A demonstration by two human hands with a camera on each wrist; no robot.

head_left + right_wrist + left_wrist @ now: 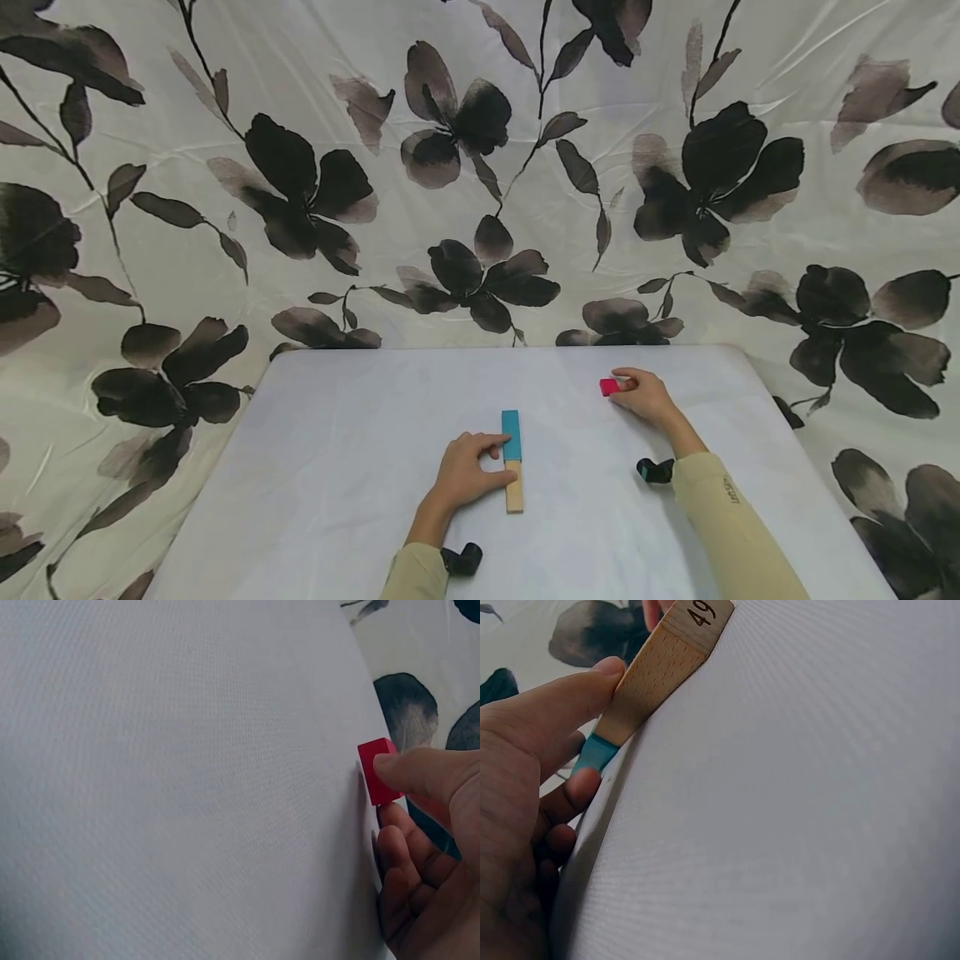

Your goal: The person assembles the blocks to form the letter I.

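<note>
Lying end to end on the white table (337,467) are a blue block (511,422) and a plain wooden block (514,498). My left hand (467,471) is at their left side, its index finger touching the blue one and its thumb on the wooden one. The number 49 shows on the near end of the wooden block (654,679) in the left wrist view. Farther back on the right, my right hand (647,397) pinches a small red block (607,387) between thumb and fingers. In the right wrist view the thumb covers part of the red block (373,776).
A flower-printed cloth (600,208) hangs behind the table's far edge and spreads past both sides. Black wrist cameras (462,560) are worn on both wrists, beside the light sleeves (742,533).
</note>
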